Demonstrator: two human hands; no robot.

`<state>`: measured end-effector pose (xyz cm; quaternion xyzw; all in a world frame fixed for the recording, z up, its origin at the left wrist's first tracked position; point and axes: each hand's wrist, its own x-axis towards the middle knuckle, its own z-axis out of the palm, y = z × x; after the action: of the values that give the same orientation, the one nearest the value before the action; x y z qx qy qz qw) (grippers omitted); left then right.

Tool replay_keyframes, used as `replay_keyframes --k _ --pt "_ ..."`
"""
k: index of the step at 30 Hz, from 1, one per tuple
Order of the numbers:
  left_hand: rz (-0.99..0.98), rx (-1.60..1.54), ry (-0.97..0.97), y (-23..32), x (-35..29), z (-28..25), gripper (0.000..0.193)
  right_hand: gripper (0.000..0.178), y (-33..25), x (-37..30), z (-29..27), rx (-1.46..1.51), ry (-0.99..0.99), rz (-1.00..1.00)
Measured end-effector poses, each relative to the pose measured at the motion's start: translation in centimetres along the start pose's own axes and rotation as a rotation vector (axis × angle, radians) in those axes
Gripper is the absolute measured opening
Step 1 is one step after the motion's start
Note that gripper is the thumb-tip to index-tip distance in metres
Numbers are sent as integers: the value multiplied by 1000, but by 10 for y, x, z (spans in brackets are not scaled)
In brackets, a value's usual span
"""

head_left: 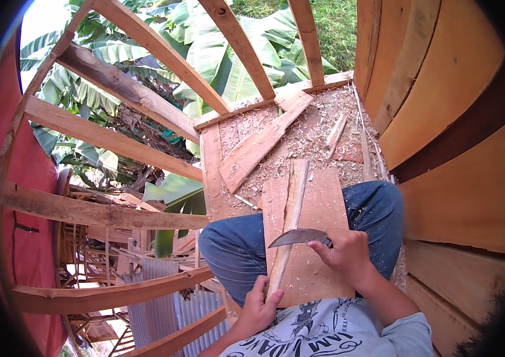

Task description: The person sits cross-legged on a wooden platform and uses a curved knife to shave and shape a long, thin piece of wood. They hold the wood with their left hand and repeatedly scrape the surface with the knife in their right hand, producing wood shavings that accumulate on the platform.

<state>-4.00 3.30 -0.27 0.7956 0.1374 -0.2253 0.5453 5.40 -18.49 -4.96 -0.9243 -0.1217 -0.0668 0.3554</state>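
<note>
Across my lap lies a flat wooden board (318, 268), resting on both thighs. Along it runs a narrow strip of wood (295, 199), pale with a rough brown edge. My left hand (260, 303) is closed round the strip's near end. In my right hand (345, 253) is a knife (294, 237) with a dark, curved blade, gripped by its handle, which the fingers mostly hide. The blade lies across the strip at about its middle and points left.
Wood shavings (324, 122) cover the floor ahead, around a cut plank (258, 149) and a smaller offcut (336, 134). Wooden railing slats (103, 208) stand to the left and front, with banana leaves (228, 65) beyond. A plank wall (455, 196) rises close on the right.
</note>
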Motion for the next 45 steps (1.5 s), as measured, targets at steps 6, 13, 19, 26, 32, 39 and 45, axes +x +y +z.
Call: replay_keyframes --k 6,13,19,26,32,39,45 --pt "-49 46 -15 5 -5 1 28 53 17 12 -2 16 182 122" --pt "-41 -60 -36 5 -2 2 27 55 -3 2 -14 5 -48 -204" --pt "33 -18 -166 -2 -6 2 27 54 27 29 -32 98 231 28" --pt "79 92 -102 2 -1 7 32 55 29 32 -40 -132 146 -20" --pt "180 175 -60 -1 -4 7 36 55 21 22 -34 19 151 -32" --pt "196 195 -23 0 -5 2 41 53 10 14 -41 19 28 -172" --pt "202 243 -22 6 -3 2 41 52 33 19 -43 32 134 -87"
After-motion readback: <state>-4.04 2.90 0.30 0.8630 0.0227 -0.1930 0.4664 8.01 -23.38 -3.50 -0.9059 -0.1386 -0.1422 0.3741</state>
